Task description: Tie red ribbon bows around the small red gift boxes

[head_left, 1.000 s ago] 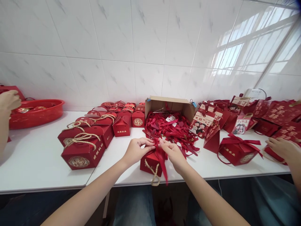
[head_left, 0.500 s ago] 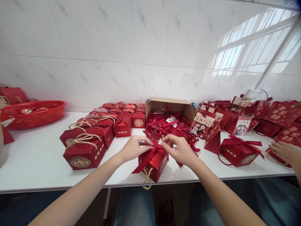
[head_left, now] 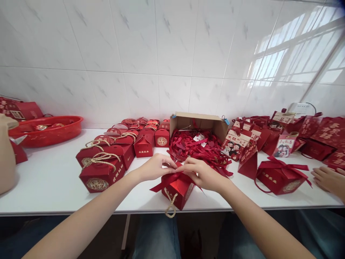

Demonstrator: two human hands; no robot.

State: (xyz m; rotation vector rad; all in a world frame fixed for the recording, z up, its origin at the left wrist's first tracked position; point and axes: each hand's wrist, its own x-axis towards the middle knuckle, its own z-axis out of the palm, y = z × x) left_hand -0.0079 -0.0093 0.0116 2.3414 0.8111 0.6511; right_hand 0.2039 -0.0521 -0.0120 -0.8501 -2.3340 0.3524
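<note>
A small red gift box (head_left: 176, 192) with a tan rope handle stands at the front edge of the white table (head_left: 54, 183). A red ribbon (head_left: 167, 179) lies across its top, one tail hanging to the left. My left hand (head_left: 153, 168) and my right hand (head_left: 201, 174) meet above the box, both with fingers pinched on the ribbon. Just behind them lies a heap of loose red ribbons (head_left: 201, 147) spilling from a tipped cardboard box (head_left: 199, 122).
Several red gift boxes with rope handles (head_left: 104, 163) stand at the left, with a red basin (head_left: 47, 131) beyond. A ribboned box (head_left: 281, 176) and red paper bags (head_left: 269, 135) lie to the right. Another person's hand (head_left: 327, 179) rests at the right edge, and someone's arm (head_left: 7, 158) shows at the far left.
The box has turned and the ribbon's long tail swung from the front to the left. My hands have drawn close together over the box top. The person at the left lowered their hand.
</note>
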